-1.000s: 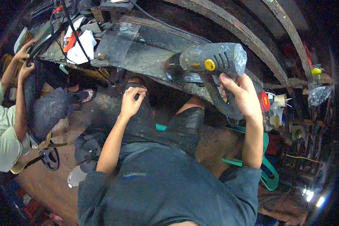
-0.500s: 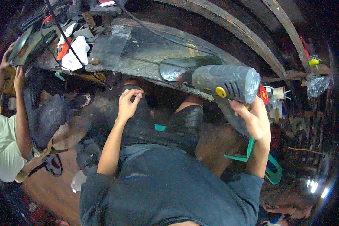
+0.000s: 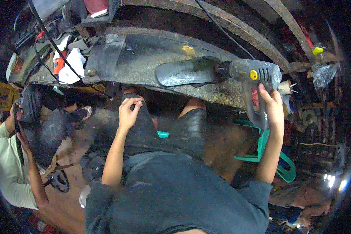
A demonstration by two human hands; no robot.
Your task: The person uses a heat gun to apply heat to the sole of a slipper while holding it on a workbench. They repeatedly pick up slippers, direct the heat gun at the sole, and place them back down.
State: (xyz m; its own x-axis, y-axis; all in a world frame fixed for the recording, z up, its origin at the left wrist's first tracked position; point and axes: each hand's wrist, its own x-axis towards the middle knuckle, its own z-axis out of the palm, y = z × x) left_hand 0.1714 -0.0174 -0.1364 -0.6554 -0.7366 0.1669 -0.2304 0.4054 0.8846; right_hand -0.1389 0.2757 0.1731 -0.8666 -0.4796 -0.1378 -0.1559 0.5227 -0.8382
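Note:
In my right hand [image 3: 274, 107] is a grey heat gun [image 3: 241, 69] with a yellow round badge, its handle pointing down toward me. Its nozzle points left at a dark, shiny shoe sole [image 3: 185, 72], which lies on the worn workbench [image 3: 144, 54]. The nozzle tip is close to the sole's right end; whether they touch I cannot tell. My left hand [image 3: 128, 113] rests by my left knee with fingers curled and thumb pressed in. Anything inside those fingers is hidden.
Scraps of white paper [image 3: 71, 67] and an orange tool [image 3: 59, 64] lie on the bench's left part. A black cable [image 3: 226, 30] crosses above. Right of me stands a green plastic chair [image 3: 263, 146]. A co-worker in a light shirt [image 3: 17, 167] is at far left.
The heat gun has moved right and its nozzle is drawn back from over the sole. More of the sole shows. The co-worker's hands have come down off the bench's left end.

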